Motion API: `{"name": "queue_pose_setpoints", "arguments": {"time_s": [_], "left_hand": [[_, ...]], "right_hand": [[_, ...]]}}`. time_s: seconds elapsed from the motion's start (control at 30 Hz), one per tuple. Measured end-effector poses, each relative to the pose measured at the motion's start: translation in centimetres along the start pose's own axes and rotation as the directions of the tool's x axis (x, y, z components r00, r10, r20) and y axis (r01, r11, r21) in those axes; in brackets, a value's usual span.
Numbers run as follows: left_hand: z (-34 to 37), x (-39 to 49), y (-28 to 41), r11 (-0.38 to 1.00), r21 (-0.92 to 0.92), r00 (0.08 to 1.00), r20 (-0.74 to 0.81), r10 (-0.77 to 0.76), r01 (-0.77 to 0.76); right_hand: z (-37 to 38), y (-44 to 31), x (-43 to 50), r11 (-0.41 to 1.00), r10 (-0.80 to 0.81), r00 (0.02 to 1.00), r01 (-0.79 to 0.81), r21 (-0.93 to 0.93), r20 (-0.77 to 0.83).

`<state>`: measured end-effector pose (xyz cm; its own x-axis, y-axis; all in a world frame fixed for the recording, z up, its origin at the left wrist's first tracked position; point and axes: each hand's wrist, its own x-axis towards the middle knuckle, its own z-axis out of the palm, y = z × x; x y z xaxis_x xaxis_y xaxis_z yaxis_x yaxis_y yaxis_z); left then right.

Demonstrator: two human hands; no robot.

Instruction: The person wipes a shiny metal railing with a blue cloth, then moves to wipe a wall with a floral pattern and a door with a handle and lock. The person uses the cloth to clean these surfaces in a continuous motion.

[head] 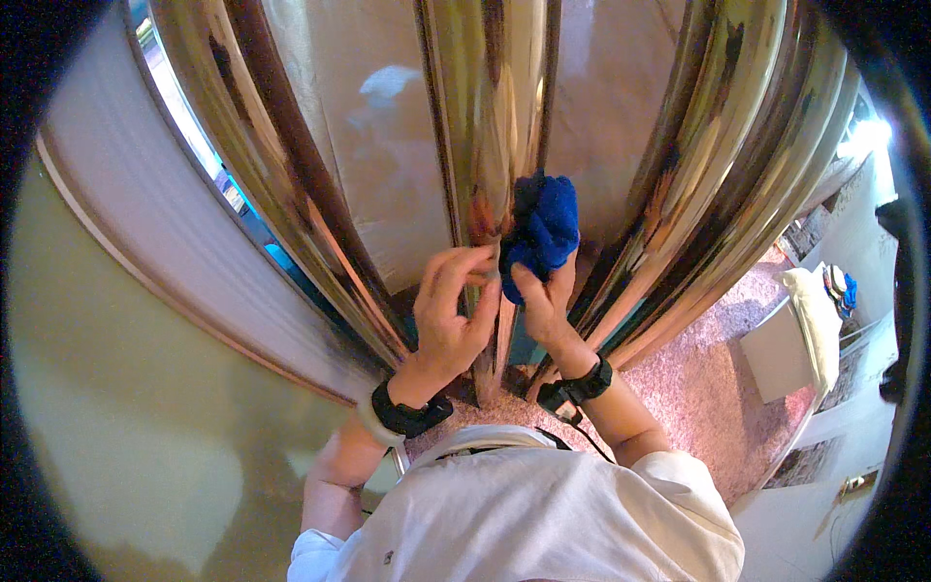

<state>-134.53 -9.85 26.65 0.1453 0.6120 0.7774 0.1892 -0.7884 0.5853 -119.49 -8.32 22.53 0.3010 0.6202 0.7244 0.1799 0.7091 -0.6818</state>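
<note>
My right hand (544, 305) grips a bunched dark blue cloth (549, 222) against the right side of a shiny gold-coloured metal upright (502, 116). The thumb lies over the cloth's lower part. My left hand (452, 313) is just left of the cloth, at the same upright, its fingers bent and the fingertips close to the metal. Whether those fingertips pinch anything is too blurred to tell. Smooth reflective panels stand on both sides of the upright, the left panel (385, 182) showing a pale reflection and the right panel (607, 94) a brownish one.
More gold-coloured uprights (727, 145) curve down at the right. A greenish wall (131, 378) lies at the left. Behind at the right, a white box (778, 353) with a cream cushion-like thing (813, 327) stands on the pinkish carpet (698, 415). A cable (593, 440) hangs from the right wrist's black device.
</note>
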Motion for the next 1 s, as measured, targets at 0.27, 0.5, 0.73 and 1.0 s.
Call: {"name": "queue_pose_setpoints", "arguments": {"time_s": [0.27, 0.5, 0.73, 1.0], "left_hand": [[0.2, -2.4, -4.9, 0.96, 0.169, 0.955, 0.162, -0.251, 0.223], [0.6, -2.3, -7.6, 0.875, 0.143, 0.8, 0.359, -0.481, 0.463], [0.3, -2.7, -7.3, 0.884, -0.044, 0.839, 0.34, -0.424, 0.465], [-0.6, -7.8, -13.4, 0.925, 0.187, 0.825, 0.418, -0.379, 0.33]], "right_hand": [[-2.4, 8.0, -2.7, 0.6, 0.703, 0.706, -0.652, 0.463, 0.085], [-0.5, 3.7, 0.8, 0.58, 0.809, 0.574, -0.742, 0.336, -0.13], [3.9, -6.8, 8.3, 0.436, -0.701, 0.704, 0.545, -0.716, 0.109], [3.7, -3.0, 0.0, -0.236, -0.181, 0.339, 0.896, -0.375, 0.923]]}}
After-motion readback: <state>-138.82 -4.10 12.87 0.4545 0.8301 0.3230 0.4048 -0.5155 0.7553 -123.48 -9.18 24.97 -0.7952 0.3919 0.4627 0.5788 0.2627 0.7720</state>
